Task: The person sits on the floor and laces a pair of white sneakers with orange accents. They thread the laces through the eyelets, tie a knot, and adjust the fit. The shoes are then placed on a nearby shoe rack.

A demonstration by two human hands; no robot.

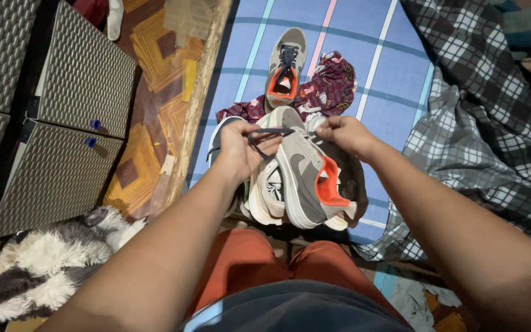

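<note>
A grey sneaker (305,181) with an orange lining lies on its side between my hands, sole toward me. My left hand (239,149) grips its dark shoelace (270,132), pulled taut across the toe. My right hand (345,132) is closed on the lace's other end at the shoe's upper. The matching grey sneaker (286,64) with dark laces and orange lining lies farther off on the blue striped sheet (364,55). Another pale shoe (265,197) rests under the held one.
A maroon patterned cloth (330,86) lies beside the far sneaker. A grey plaid blanket (487,110) covers the right side. Left of the bed edge are a parquet floor (149,80), grey textured cabinet doors (62,123) and a fluffy black-and-white thing (50,264).
</note>
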